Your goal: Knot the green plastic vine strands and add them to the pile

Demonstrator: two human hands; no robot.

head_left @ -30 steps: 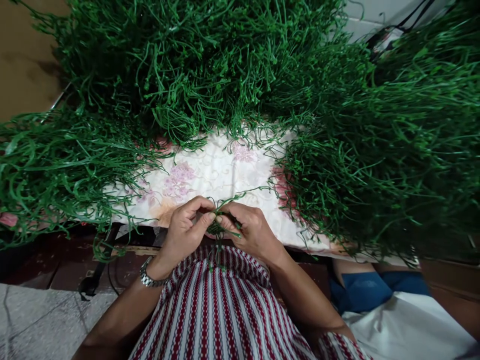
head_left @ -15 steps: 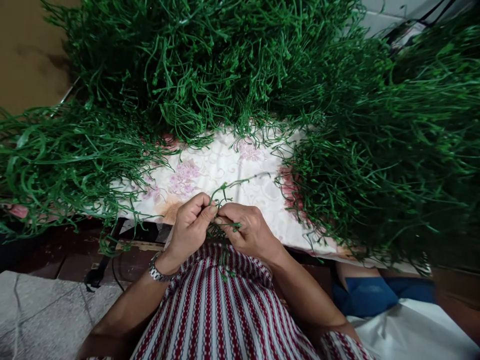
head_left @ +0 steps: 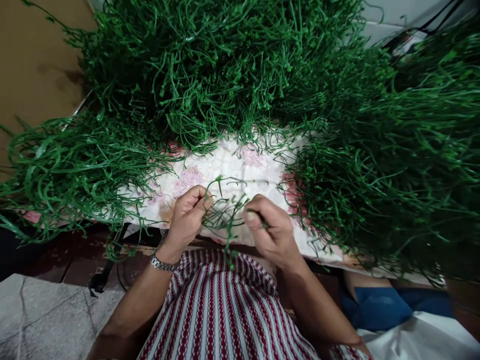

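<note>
My left hand pinches one end of a thin green plastic sprig between thumb and fingers, at the near edge of a floral cloth. Closed on the sprig's other end is my right hand, a hand's width to the right. The sprig's branching stems spread and hang between the two hands, above my striped red-and-white lap. A metal watch is on my left wrist.
Big heaps of green plastic stems ring the cloth at left, back and right. A dark wooden table edge runs below the cloth. Blue and white cloth lies at lower right, grey floor tiles at lower left.
My hands have drawn apart: the right hand moved right, stretching the sprig open between them. One second ago both pinched it close together. The view also shifted slightly.
</note>
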